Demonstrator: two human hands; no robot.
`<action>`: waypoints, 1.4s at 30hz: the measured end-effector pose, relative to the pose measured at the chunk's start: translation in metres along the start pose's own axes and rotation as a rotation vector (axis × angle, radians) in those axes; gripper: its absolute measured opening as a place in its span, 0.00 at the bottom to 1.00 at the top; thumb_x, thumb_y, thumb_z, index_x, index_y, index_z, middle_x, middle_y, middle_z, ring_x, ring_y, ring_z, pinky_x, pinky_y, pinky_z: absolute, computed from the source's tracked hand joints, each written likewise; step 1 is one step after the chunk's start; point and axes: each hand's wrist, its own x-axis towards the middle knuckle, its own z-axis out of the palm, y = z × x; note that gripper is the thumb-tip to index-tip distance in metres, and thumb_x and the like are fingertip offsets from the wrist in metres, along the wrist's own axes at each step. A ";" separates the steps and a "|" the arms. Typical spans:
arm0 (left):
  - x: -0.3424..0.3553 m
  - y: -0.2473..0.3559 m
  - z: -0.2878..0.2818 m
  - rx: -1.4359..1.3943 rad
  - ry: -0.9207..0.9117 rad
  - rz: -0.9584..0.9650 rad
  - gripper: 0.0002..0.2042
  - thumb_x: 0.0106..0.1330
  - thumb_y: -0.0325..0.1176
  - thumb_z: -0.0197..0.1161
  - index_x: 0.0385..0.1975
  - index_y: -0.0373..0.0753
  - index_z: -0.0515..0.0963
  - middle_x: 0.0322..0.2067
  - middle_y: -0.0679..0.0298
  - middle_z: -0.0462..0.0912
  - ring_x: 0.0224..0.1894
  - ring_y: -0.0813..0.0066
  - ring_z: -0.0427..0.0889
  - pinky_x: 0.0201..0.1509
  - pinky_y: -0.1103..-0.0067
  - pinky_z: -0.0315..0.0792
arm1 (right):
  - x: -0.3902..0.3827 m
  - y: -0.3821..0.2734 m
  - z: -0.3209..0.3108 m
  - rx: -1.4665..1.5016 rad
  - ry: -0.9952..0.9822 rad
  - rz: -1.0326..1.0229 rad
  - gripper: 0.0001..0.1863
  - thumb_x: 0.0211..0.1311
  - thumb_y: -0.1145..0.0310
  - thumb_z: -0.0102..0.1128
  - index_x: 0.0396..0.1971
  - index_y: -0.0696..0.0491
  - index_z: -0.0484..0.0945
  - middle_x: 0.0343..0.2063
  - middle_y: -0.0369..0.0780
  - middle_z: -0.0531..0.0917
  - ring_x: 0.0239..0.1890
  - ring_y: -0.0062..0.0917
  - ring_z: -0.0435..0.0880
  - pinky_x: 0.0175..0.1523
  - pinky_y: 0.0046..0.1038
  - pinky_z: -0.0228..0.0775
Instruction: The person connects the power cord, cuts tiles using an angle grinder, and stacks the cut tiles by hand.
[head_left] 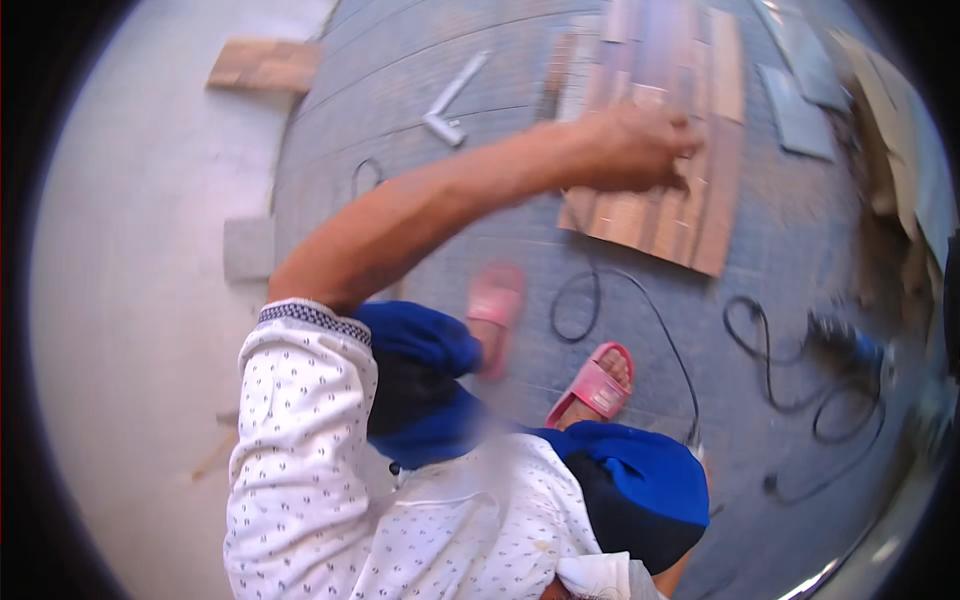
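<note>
My left arm reaches across the view, and my left hand (635,150) hangs over a panel of brown plank-like strips (650,235) lying on the grey floor (420,230). Its slightly blurred fingers are loosely bent and apart, with no held object visible. My right hand is hidden at the lower right, around or behind my blue-clad thigh, so I cannot tell what it holds. A black cord (660,310) loops from beside the panel toward that thigh. My pink sandals (600,390) are on the floor below the panel.
An L-shaped metal piece (445,125) lies left of the panel. Grey slabs (795,120) and cardboard sheets (875,130) lie right. A blue power tool (845,340) with coiled cord sits at right. On the pale left surface are a wood-pattern piece (260,65) and a grey square (248,250).
</note>
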 end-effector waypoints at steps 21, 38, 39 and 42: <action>-0.473 -0.287 0.187 -0.374 0.187 -1.539 0.29 0.51 0.44 0.72 0.45 0.25 0.76 0.39 0.41 0.83 0.46 0.49 0.83 0.51 0.66 0.75 | 0.005 -0.139 0.080 -0.781 0.330 -0.213 0.24 0.68 0.68 0.58 0.61 0.61 0.70 0.59 0.48 0.75 0.61 0.33 0.74 0.65 0.31 0.64; -0.440 -0.240 0.013 -0.760 1.001 -1.036 0.24 0.44 0.27 0.76 0.42 0.33 0.73 0.32 0.60 0.82 0.35 0.73 0.82 0.41 0.76 0.78 | -0.034 -0.229 0.600 -1.331 -0.826 -1.164 0.16 0.65 0.71 0.59 0.52 0.56 0.76 0.46 0.46 0.81 0.49 0.39 0.81 0.53 0.33 0.73; -0.428 -0.230 -0.011 -0.651 1.170 -0.937 0.23 0.45 0.25 0.75 0.43 0.33 0.74 0.34 0.61 0.81 0.36 0.75 0.82 0.42 0.76 0.79 | -0.031 -0.217 0.616 -1.258 -0.797 -1.155 0.15 0.64 0.71 0.60 0.50 0.55 0.77 0.44 0.45 0.82 0.49 0.39 0.81 0.54 0.34 0.72; -0.391 -0.201 -0.079 -0.441 1.516 -0.686 0.22 0.48 0.23 0.74 0.45 0.33 0.75 0.38 0.61 0.81 0.39 0.74 0.82 0.44 0.76 0.79 | -0.041 -0.194 0.647 -1.035 -1.042 -1.224 0.16 0.65 0.69 0.60 0.52 0.54 0.77 0.46 0.46 0.81 0.49 0.38 0.81 0.54 0.33 0.73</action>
